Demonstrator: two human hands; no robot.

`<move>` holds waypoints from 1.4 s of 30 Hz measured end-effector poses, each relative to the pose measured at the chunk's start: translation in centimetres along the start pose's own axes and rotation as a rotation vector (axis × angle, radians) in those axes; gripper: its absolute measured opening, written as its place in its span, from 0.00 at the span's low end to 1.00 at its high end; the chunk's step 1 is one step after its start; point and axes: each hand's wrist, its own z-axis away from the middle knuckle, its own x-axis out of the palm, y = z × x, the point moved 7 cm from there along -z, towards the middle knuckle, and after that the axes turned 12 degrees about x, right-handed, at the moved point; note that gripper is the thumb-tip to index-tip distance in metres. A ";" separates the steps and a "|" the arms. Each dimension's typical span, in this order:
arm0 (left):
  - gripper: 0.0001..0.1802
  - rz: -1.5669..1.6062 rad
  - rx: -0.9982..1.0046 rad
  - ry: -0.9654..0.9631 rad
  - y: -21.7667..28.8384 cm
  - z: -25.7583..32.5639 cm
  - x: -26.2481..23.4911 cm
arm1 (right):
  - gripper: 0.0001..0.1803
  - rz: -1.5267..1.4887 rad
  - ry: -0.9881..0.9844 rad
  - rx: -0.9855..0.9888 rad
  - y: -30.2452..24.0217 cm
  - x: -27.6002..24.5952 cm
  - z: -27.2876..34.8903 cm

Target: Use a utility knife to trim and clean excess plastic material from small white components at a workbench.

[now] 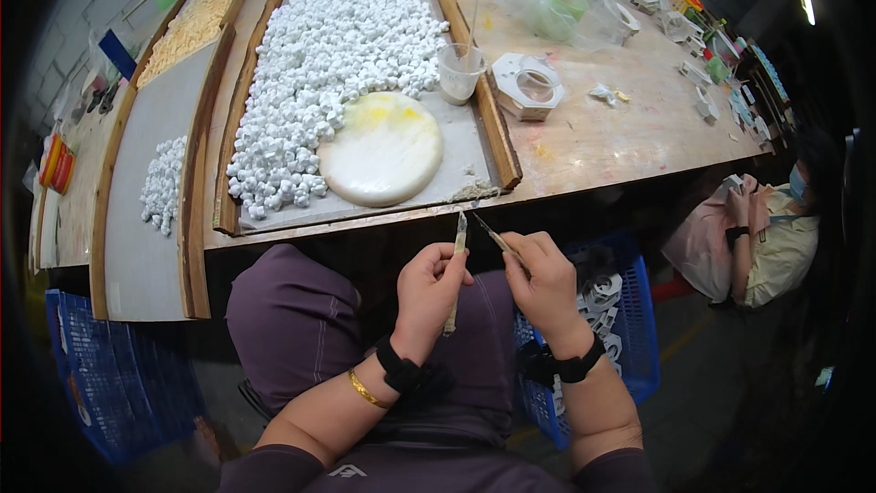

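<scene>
My left hand [429, 288] is closed on a slim tool with a pale, wrapped-looking handle [460, 243]; its narrow tip points up toward the table edge. My right hand [543, 278] grips another slim tool, a tan-handled one with a thin dark tip [499, 239]. The two tips come close together just in front of the table, above my lap; whether they touch is too small to tell. Beyond them lies a round white slab [383, 151] with yellow stains. Many small white knobbly pieces [338, 46] cover the board behind it.
Wooden strips [470, 73] border the board. A clear cup [459, 73] with a stick and a white octagonal part [527, 86] stand to the right. Blue crates [639, 310] flank my legs, the right one holding white parts. A co-worker [776, 237] sits at far right.
</scene>
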 end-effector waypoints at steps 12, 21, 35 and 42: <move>0.07 0.090 -0.048 0.023 -2.2 -1.2 0.1 | 0.18 0.379 -0.026 -0.284 -1.7 0.9 -1.7; 0.08 0.106 -0.048 0.032 -2.4 -1.3 0.2 | 0.18 0.460 -0.087 -0.324 -2.3 1.2 -2.5; 0.08 0.119 -0.044 0.049 -2.5 -1.5 0.0 | 0.17 0.442 -0.134 -0.324 -2.6 1.7 -4.0; 0.08 0.104 -0.019 0.049 -2.2 -1.4 0.1 | 0.17 0.453 -0.141 -0.319 -2.7 1.7 -4.4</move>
